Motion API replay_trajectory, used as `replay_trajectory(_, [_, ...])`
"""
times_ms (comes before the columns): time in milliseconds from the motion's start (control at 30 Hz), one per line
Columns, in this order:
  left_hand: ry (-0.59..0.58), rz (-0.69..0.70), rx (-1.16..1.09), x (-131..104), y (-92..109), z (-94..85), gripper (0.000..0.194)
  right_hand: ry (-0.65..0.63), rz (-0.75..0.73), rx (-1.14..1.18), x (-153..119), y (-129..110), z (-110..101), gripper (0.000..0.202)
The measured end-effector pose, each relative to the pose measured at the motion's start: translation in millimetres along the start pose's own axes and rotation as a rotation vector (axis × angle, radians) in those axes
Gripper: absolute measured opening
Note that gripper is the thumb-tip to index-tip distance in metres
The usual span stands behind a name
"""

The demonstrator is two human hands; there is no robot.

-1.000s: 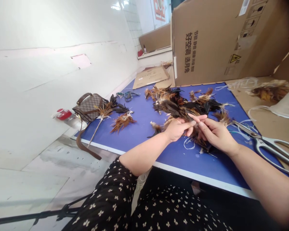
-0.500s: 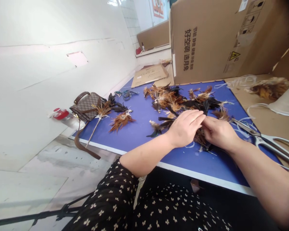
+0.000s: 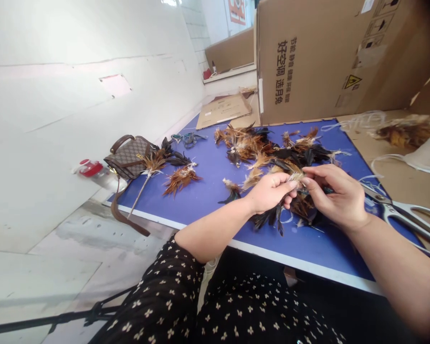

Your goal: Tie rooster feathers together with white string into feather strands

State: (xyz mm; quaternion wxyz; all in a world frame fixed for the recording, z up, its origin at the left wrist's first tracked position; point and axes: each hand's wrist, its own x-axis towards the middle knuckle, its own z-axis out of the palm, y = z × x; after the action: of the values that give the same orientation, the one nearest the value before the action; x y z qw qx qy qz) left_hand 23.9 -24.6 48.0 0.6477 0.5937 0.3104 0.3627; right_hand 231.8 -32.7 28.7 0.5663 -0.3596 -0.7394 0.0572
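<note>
My left hand (image 3: 272, 192) is closed on a bunch of feathers (image 3: 286, 168), thumb pressed at the pale quill ends. Dark feathers hang below the fingers. My right hand (image 3: 338, 193) pinches the same quill ends from the other side, its fingertips meeting the left thumb. Beneath and behind both hands lie loose feathers, with a brown and black heap (image 3: 249, 143) further back and another dark cluster (image 3: 308, 148) beside it. Large scissors (image 3: 397, 210) with silver handles rest to the right of my right hand, their blade tips hidden behind it.
On the left lie a brown feather bundle (image 3: 182, 179), a feather duster on a stick (image 3: 139, 195), a patterned handbag (image 3: 127, 155) and a red-capped bottle (image 3: 100, 174). A big cardboard box (image 3: 318, 62) stands behind the blue tabletop (image 3: 204, 205). White string (image 3: 365, 119) lies at the right.
Both hands were bunched close together with the left palm down over the feathers. Now the left has turned, thumb up, and the feather bunch shows between the fingertips of both.
</note>
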Motion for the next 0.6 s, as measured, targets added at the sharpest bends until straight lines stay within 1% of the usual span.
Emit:
replay_trajectory(100, [-0.022, -0.030, -0.106, -0.3, 0.9, -0.7, 0.036, -0.015, -0.005, 0.009, 1.1, -2.1, 1.6, 0.019])
replay_trajectory(167, [-0.024, -0.052, -0.135, -0.8, 2.4, -1.5, 0.037, -0.011, 0.010, 0.001, 0.8, -2.2, 3.1, 0.017])
replay_trajectory(367, [-0.013, -0.077, -0.150, -1.5, 6.2, -2.3, 0.039, 0.000, -0.024, 0.052, 0.1, -1.8, 4.7, 0.018])
replay_trajectory(533, [0.005, -0.108, -0.141, -1.3, 5.7, -1.9, 0.044, -0.051, 0.012, 0.082, 0.8, -4.2, 2.2, 0.014])
replay_trajectory(600, [-0.005, -0.110, -0.143, -1.1, 4.7, -2.0, 0.044, -0.039, 0.018, 0.082, 1.0, -4.5, 1.6, 0.015])
